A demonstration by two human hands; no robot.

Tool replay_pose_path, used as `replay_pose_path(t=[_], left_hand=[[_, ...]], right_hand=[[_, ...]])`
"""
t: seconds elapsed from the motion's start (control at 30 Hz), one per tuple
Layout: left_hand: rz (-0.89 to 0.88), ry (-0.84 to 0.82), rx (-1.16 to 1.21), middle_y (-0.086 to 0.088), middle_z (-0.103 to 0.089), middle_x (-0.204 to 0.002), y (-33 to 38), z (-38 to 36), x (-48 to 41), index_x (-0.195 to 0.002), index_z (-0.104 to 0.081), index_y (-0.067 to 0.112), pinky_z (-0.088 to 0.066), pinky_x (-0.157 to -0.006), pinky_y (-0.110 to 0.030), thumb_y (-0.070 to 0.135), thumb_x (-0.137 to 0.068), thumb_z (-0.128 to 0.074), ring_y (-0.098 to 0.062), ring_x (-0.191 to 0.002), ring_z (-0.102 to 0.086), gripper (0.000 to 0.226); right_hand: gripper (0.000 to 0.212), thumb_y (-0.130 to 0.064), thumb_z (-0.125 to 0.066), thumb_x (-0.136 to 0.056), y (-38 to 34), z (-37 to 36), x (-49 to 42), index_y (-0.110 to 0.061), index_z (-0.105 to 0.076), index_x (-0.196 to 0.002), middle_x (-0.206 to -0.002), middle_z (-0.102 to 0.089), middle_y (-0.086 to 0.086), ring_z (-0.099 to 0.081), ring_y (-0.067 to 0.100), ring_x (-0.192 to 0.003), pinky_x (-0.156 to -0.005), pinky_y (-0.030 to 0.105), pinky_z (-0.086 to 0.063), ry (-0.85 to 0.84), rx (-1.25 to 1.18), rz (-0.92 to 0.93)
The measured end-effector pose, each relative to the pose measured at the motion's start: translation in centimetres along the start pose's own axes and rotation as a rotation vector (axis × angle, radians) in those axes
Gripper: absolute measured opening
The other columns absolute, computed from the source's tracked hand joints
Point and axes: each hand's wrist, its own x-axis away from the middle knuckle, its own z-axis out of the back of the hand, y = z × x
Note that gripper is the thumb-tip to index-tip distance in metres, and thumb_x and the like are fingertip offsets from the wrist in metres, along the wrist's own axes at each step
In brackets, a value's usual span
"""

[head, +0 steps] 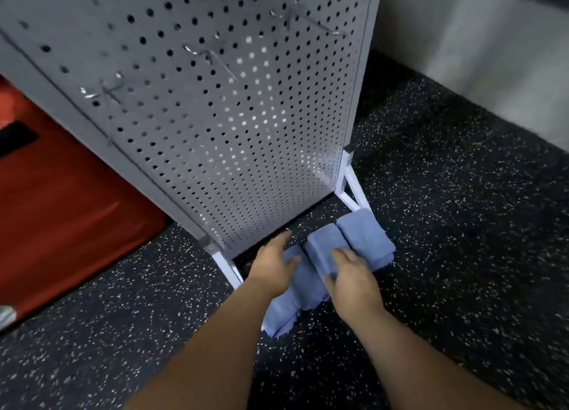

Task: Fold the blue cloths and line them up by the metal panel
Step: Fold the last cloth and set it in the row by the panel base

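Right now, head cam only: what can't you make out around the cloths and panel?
- Head view: left cloth, far end hidden under the left hand.
- Head view: middle cloth, near end covered by the right hand; grip unclear.
- Head view: metal panel, top cut off by the frame edge.
- Head view: red object, blurred, cut by the left edge.
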Motion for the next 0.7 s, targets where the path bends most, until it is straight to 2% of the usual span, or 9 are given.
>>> replay_pose_path(t=[0.07,0.13,0.23,0.33,0.4,0.53,0.6,0.7], left_hand=[[0.049,-0.070,0.051,0.000,-0.050,-0.158,0.4,-1.8,-3.1,-0.165,-0.032,0.030,-0.044,-0.117,-0.040,0.028,-0.103,-0.068,-0.027,-0.144,-0.050,0.071],[0.056,-0.124,0.074,-0.001,-0.056,-0.153,0.2,-3.8,-5.7,-0.163,-0.035,0.027,-0.046,-0.116,-0.045,0.030,-0.100,-0.069,-0.027,-0.141,-0.054,0.071],[0.049,-0.140,0.091,-0.010,-0.060,-0.146,1.0,-5.4,-7.2,-0.155,-0.047,0.007,-0.046,-0.115,-0.043,0.015,-0.103,-0.065,-0.027,-0.135,-0.058,0.056],[0.039,-0.104,0.162,-0.017,-0.076,-0.111,2.2,-5.5,-6.3,-0.118,-0.071,0.000,-0.057,-0.093,-0.045,0.010,-0.101,-0.066,-0.028,-0.100,-0.070,0.020],[0.028,-0.034,0.192,-0.015,-0.077,-0.100,3.3,-4.9,-4.7,-0.107,-0.074,0.003,-0.057,-0.088,-0.043,0.012,-0.102,-0.066,-0.027,-0.091,-0.069,0.013],[-0.042,0.104,0.337,0.004,-0.078,-0.102,6.6,-1.1,0.7,-0.112,-0.074,0.016,-0.055,-0.088,-0.027,0.021,-0.104,-0.067,-0.008,-0.094,-0.071,0.011],[-0.122,0.176,0.372,0.009,-0.078,-0.106,8.3,1.7,3.9,-0.118,-0.073,0.021,-0.056,-0.088,-0.024,0.028,-0.104,-0.069,-0.001,-0.097,-0.071,0.017],[-0.248,0.308,0.387,0.012,-0.074,-0.117,11.4,6.2,8.8,-0.122,-0.070,0.031,-0.055,-0.094,-0.022,0.031,-0.102,-0.071,0.003,-0.105,-0.069,0.019]], right_hand=[[0.057,-0.033,-0.065,-0.103,0.5,-1.1,-1.5,-0.016,-0.045,-0.154,-0.155,-0.046,0.001,-0.047,0.024,-0.138,-0.112,0.031,-0.042,0.010,-0.009,0.008],[0.061,-0.034,-0.064,-0.103,1.0,-2.2,-2.6,-0.016,-0.042,-0.157,-0.158,-0.044,0.001,-0.046,0.026,-0.139,-0.115,0.033,-0.040,0.024,-0.031,0.009],[0.073,-0.043,-0.063,-0.103,1.8,-3.2,-3.7,-0.016,-0.032,-0.163,-0.162,-0.037,0.001,-0.042,0.024,-0.143,-0.118,0.033,-0.038,0.019,-0.032,-0.021],[0.077,-0.053,-0.063,-0.101,1.8,-3.3,-4.3,-0.018,-0.032,-0.162,-0.152,-0.045,0.003,-0.047,0.023,-0.139,-0.111,0.033,-0.045,0.027,-0.015,-0.061],[0.070,-0.052,-0.063,-0.101,1.1,-2.5,-4.3,-0.019,-0.039,-0.158,-0.142,-0.053,0.004,-0.054,0.022,-0.132,-0.104,0.033,-0.050,0.073,-0.038,-0.102],[0.038,-0.039,-0.056,-0.106,-1.6,1.8,-2.6,-0.019,-0.059,-0.138,-0.128,-0.064,0.004,-0.064,0.024,-0.119,-0.094,0.035,-0.051,0.189,-0.129,-0.085],[0.033,-0.040,-0.058,-0.106,-3.8,5.4,-0.6,-0.020,-0.063,-0.131,-0.125,-0.066,0.003,-0.067,0.026,-0.112,-0.089,0.040,-0.054,0.263,-0.184,-0.033],[0.034,-0.045,-0.057,-0.105,-7.4,11.3,3.4,-0.024,-0.066,-0.131,-0.126,-0.067,-0.002,-0.068,0.024,-0.106,-0.084,0.041,-0.055,0.391,-0.251,0.063]])
